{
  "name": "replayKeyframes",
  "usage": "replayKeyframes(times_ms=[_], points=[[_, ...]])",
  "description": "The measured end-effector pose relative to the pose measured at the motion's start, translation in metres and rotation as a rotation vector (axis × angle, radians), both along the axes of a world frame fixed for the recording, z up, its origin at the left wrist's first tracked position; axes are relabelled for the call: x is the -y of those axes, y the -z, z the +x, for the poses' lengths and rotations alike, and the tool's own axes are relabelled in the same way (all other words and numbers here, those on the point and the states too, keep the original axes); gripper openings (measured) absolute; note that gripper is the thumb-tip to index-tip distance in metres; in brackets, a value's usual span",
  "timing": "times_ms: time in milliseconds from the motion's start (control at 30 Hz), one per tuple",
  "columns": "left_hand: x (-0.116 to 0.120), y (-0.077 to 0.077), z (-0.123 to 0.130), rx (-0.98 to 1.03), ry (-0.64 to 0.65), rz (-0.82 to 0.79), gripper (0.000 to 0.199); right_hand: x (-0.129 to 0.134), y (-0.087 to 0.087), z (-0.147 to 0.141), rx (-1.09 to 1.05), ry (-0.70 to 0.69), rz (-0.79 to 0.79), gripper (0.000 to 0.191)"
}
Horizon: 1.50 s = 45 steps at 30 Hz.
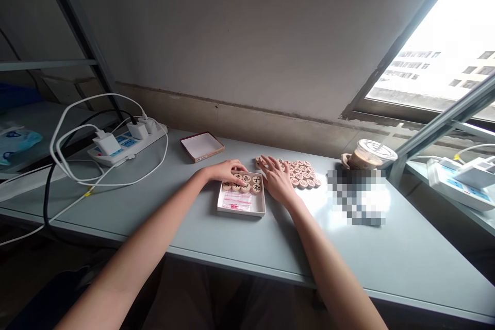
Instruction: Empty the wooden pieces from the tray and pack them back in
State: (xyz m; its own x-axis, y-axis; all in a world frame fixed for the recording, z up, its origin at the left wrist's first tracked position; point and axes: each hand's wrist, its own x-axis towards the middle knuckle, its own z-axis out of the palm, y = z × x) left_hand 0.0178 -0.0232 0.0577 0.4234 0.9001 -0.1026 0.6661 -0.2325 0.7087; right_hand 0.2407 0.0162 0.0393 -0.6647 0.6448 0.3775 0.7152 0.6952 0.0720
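A shallow white box (242, 212) sits on the table, with round wooden Chinese chess pieces (256, 188) lined up in its far part and a printed plastic sheet or bag (236, 200) in its near part. My left hand (226, 170) rests over the box's far left corner. Its thumb reaches over the pieces and its fingers are apart from the thumb, partly hiding the row. Just right of the box, my right hand (277, 180) lies palm down with fingers spread, touching pieces at the left end of a packed group of chess pieces (303, 172) on the table.
The box lid (203, 145) lies upturned behind the box. A power strip (127, 144) with chargers and looping white cables (112, 184) occupies the left. To the right stand an iced drink cup (371, 154) and a blurred-out object (358, 198). The table's front edge (247, 265) runs below my arms.
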Motion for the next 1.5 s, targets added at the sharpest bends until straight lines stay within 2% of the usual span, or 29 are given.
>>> replayKeyframes(times_ms=[100,300,500,567,633,700,767,833,967,1067,1167,1233,1333,1433,1500], points=[[0.0,0.0,-0.001,-0.009,-0.001,-0.006,0.051,0.0,0.0,-0.001,-0.007,-0.013,-0.007,0.037],[0.0,0.001,-0.002,0.009,0.0,-0.017,0.05,0.002,-0.015,0.006,-0.068,0.034,-0.039,0.018],[0.0,0.002,-0.002,0.024,-0.001,-0.033,0.05,0.005,-0.031,0.011,-0.183,0.084,-0.064,0.02],[-0.001,0.003,-0.002,0.025,-0.001,-0.031,0.049,0.014,-0.038,0.005,-0.234,-0.008,-0.125,0.02],[-0.002,0.004,-0.003,0.024,-0.006,-0.014,0.046,0.029,-0.042,-0.007,-0.239,-0.189,-0.212,0.021],[-0.003,0.005,-0.003,0.019,-0.009,-0.003,0.039,0.045,-0.04,-0.021,-0.203,-0.353,-0.269,0.022],[-0.003,0.005,-0.004,0.021,0.002,-0.008,0.035,0.058,-0.035,-0.034,-0.158,-0.44,-0.282,0.021],[-0.001,0.003,-0.004,0.037,0.011,-0.021,0.035,0.065,-0.028,-0.043,-0.131,-0.457,-0.268,0.019],[0.001,0.0,-0.004,0.051,-0.006,-0.051,0.038,0.068,-0.02,-0.048,-0.131,-0.394,-0.228,0.019],[0.002,-0.001,-0.003,0.033,-0.015,-0.053,0.037,0.068,-0.02,-0.047,-0.125,-0.412,-0.213,0.013],[0.0,0.001,-0.003,0.027,-0.008,-0.045,0.036,0.066,-0.024,-0.046,-0.12,-0.438,-0.209,0.015],[-0.001,0.002,-0.003,0.027,-0.002,-0.027,0.036,0.058,-0.027,-0.041,-0.132,-0.381,-0.195,0.02],[-0.002,0.002,-0.004,0.022,0.019,-0.001,0.041,0.036,-0.03,-0.022,-0.176,-0.115,-0.088,0.027],[0.001,-0.001,-0.003,0.021,0.007,-0.025,0.048,0.012,-0.023,0.003,-0.117,0.172,0.036,0.028],[0.002,-0.002,-0.002,0.025,-0.009,-0.042,0.05,0.0,-0.014,0.015,-0.046,0.242,0.056,0.032]])
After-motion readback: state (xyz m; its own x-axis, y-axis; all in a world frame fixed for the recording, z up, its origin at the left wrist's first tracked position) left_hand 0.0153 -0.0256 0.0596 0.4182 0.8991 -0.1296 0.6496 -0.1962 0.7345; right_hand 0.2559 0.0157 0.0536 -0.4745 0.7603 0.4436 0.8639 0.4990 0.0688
